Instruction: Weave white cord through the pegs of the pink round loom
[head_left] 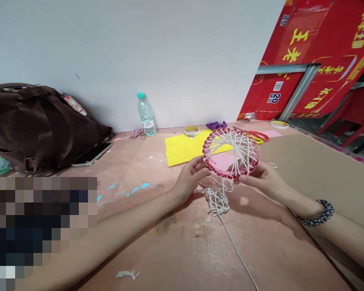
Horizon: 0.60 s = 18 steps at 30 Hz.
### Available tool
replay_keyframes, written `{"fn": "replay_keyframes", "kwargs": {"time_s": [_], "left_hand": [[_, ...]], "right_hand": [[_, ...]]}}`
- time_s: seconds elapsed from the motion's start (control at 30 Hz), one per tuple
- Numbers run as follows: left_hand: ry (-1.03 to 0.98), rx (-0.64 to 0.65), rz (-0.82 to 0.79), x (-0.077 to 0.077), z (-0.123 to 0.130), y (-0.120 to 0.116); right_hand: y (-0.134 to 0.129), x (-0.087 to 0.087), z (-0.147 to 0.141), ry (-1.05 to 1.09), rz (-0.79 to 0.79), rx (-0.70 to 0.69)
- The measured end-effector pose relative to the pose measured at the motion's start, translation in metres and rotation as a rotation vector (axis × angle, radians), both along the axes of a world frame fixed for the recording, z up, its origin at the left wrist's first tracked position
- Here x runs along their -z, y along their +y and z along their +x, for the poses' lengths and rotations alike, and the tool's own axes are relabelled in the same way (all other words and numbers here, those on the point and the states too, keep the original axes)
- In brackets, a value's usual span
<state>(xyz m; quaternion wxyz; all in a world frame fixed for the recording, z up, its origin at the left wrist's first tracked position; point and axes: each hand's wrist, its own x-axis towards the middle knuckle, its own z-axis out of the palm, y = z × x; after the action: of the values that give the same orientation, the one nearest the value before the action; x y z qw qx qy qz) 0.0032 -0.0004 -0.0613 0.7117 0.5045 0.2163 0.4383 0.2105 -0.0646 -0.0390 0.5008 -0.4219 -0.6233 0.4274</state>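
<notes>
Between my two hands a round hoop (204,150) with a pink looped rim is held up above the table, tilted toward me. White cord (235,139) is strung across it in many crossing strands. My left hand (191,178) grips the hoop's lower left edge, thumb in front. At the lower right edge, my right hand (262,180) holds it with the thumb on the rim and the other fingers partly hidden behind. A loose heap of white cord (216,201) lies on the table just below the hoop, with one strand running toward the front edge.
Behind the hoop lie a yellow sheet (182,148), a tape roll (191,130), purple cloth (216,125) and orange-handled scissors (259,135). A water bottle (146,115) stands by the wall. A brown bag (39,125) and a tablet (92,154) are at left; brown board (309,161) at right.
</notes>
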Motion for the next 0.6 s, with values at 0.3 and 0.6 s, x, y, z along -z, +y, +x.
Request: {"fn": "replay_keyframes", "kwargs": {"time_s": [0.3,0.6], "left_hand": [[-0.018,0.135,-0.194,-0.01,-0.001,-0.008],[-0.055,0.178,-0.182,-0.006,0.0,-0.007]], "right_hand": [[0.012,0.014,0.023,-0.037,-0.103,-0.252],[0.023,0.008,0.032,-0.179,-0.069,-0.103]]}}
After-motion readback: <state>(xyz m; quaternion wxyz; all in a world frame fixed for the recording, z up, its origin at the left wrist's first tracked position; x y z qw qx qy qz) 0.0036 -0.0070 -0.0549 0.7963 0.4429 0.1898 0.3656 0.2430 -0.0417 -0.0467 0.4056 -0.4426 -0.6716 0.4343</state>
